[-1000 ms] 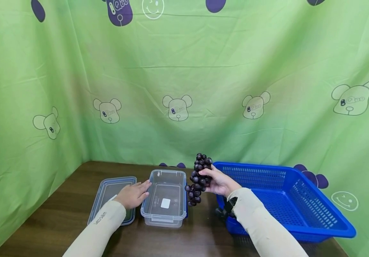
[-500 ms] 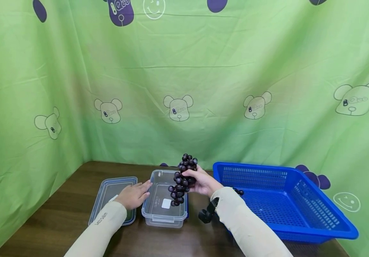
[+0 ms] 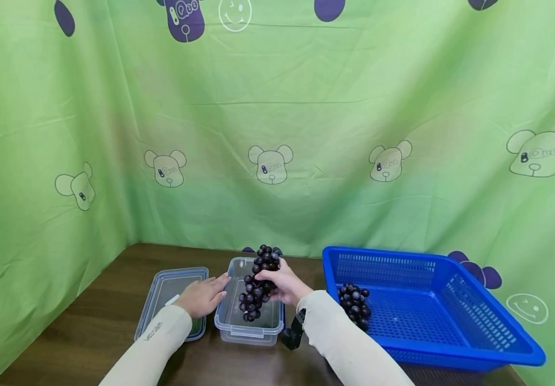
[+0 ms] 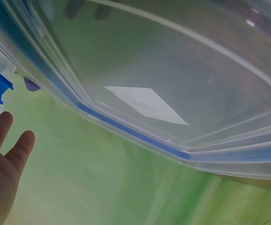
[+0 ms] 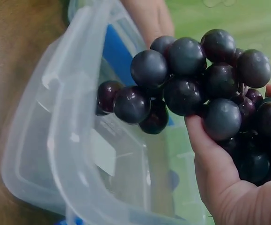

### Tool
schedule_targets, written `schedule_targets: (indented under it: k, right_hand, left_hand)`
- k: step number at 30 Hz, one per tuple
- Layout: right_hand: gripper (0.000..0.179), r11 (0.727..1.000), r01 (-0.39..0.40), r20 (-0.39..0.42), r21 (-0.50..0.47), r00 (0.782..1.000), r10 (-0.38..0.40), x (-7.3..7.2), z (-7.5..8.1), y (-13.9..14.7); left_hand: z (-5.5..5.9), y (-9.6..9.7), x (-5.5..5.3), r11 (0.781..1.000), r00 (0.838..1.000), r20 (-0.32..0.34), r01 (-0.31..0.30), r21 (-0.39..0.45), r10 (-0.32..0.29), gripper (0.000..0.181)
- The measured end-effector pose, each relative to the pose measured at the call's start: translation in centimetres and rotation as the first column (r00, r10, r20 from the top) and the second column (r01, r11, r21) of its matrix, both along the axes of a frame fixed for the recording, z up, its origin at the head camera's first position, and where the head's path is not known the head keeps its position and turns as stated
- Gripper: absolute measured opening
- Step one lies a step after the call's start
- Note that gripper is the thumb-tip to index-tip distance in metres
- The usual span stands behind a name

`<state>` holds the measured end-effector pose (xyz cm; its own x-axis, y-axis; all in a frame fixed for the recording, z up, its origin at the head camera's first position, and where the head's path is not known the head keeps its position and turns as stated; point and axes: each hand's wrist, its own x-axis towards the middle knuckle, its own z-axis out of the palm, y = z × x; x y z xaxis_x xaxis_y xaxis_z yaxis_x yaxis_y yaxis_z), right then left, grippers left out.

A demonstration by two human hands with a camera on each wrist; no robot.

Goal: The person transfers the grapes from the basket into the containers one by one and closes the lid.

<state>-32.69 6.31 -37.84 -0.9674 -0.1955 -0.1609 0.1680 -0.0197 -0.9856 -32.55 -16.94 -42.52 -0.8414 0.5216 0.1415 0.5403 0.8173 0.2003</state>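
Observation:
My right hand (image 3: 284,282) grips a bunch of dark purple grapes (image 3: 258,287) over the clear plastic container (image 3: 250,332). In the right wrist view the bunch (image 5: 186,84) overlaps the container's rim (image 5: 55,136), its lower grapes hanging across the opening, and the thumb curls against the fruit. My left hand (image 3: 202,296) lies with fingers extended, fingertips right at the container's left rim. Beneath that hand is the clear lid with a blue seal (image 3: 163,281), partly covered by the hand and sleeve. The left wrist view shows the lid (image 4: 140,56) up close, with two extended fingers (image 4: 20,150) beside it.
To the right stands a large blue perforated basket (image 3: 427,316) with a second bunch of dark grapes (image 3: 354,305) near its left wall. Everything stands on a brown wooden table (image 3: 89,321), with a green printed cloth (image 3: 277,214) hanging behind and at the sides.
My right hand has carried the grapes left and slightly down, from beside the container to over it. The other bunch in the basket has come into view. My left hand stays in place.

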Motion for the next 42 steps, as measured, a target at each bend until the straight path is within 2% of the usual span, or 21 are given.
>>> schedule_targets:
  k: [6, 7, 10, 13, 14, 22, 35, 42]
  right_hand:
    - [0.075, 1.0, -0.007, -0.014, 0.0, 1.0, 0.007, 0.5, -1.1, -1.4]
    - [0.074, 1.0, -0.006, -0.013, 0.006, 1.0, 0.006, 0.5, -1.3, -1.6]
    - [0.073, 1.0, 0.003, 0.006, 0.024, 1.0, -0.003, 0.8, -1.7, -2.1]
    - [0.072, 0.999, 0.002, 0.024, 0.043, 1.0, -0.003, 1.1, -2.0, -2.5]
    - [0.072, 0.999, 0.001, 0.029, 0.046, 1.0, -0.002, 1.2, -2.1, -2.6]
    - [0.073, 0.994, -0.007, 0.046, 0.107, 0.999, 0.002, 1.6, -2.5, -3.6]
    - [0.082, 0.993, 0.009, 0.041, 0.118, 0.999, -0.014, 0.7, -3.0, -3.8]
    - [0.077, 0.982, 0.001, 0.025, 0.19, 1.0, -0.006, 0.4, -2.7, -3.3]
  left_hand:
    - [-0.2, -0.2, 0.1, 0.998, 0.998, -0.05, 0.033, 0.045, -0.031, 0.046]
    - [-0.3, -0.2, 0.2, 0.998, 0.996, -0.08, 0.043, 0.035, -0.04, 0.047]
    - [-0.3, -0.2, 0.2, 0.997, 0.994, -0.09, 0.059, 0.045, -0.054, 0.048]
    - [-0.3, -0.1, 0.2, 0.998, 0.996, -0.081, 0.047, 0.029, -0.045, 0.049]
    - [-0.3, 0.0, 0.1, 0.998, 0.998, -0.055, 0.039, 0.04, -0.037, 0.048]
    - [0.1, 0.0, 0.1, 1.0, 0.999, -0.049, 0.01, -0.013, -0.01, 0.046]
    - [0.1, 0.2, 0.1, 0.999, 0.999, -0.032, 0.031, -0.011, -0.032, 0.047]
    - [0.0, 0.2, 0.0, 1.0, 0.999, -0.024, 0.024, -0.004, -0.024, 0.046]
